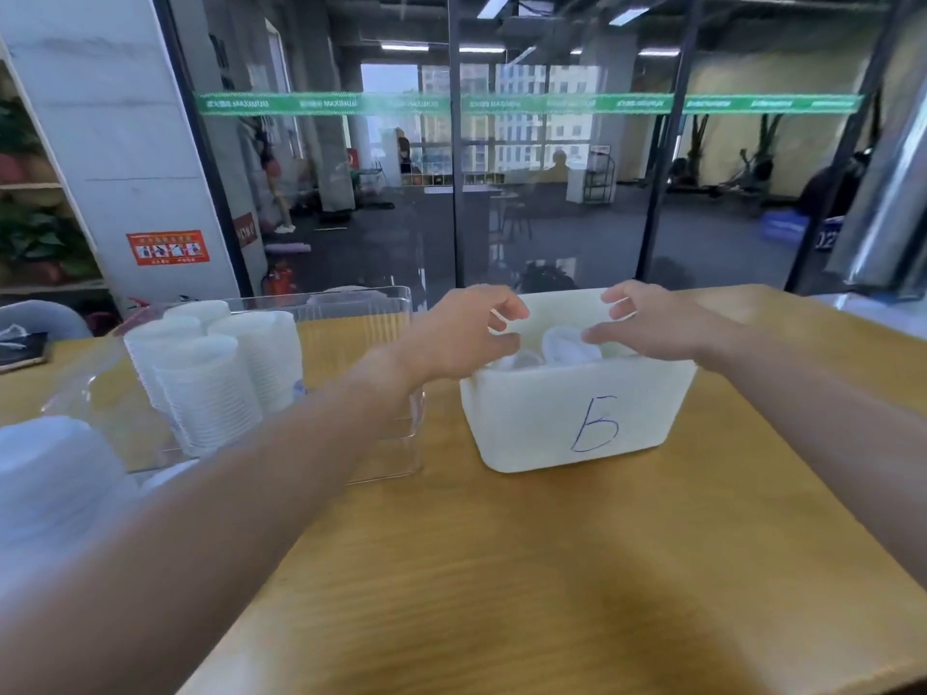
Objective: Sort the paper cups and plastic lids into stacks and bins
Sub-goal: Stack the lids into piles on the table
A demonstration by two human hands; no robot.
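A white bin [577, 413] marked with a handwritten "5" stands on the wooden table [501, 569]. Inside it lie translucent plastic lids [567, 346]. My left hand [461, 328] hovers over the bin's left rim with loosely curled fingers and holds nothing. My right hand [647, 321] hovers over the right side, fingers loosely curled, its fingertips close to the lids; I cannot tell whether they touch. To the left, stacks of white paper cups [210, 378] stand upside down in a clear plastic bin [381, 313].
Another blurred white stack of cups [55, 474] sits at the near left edge. A glass wall rises just behind the table. A dark phone [22, 349] lies at the far left. Bare tabletop lies in front of the white bin.
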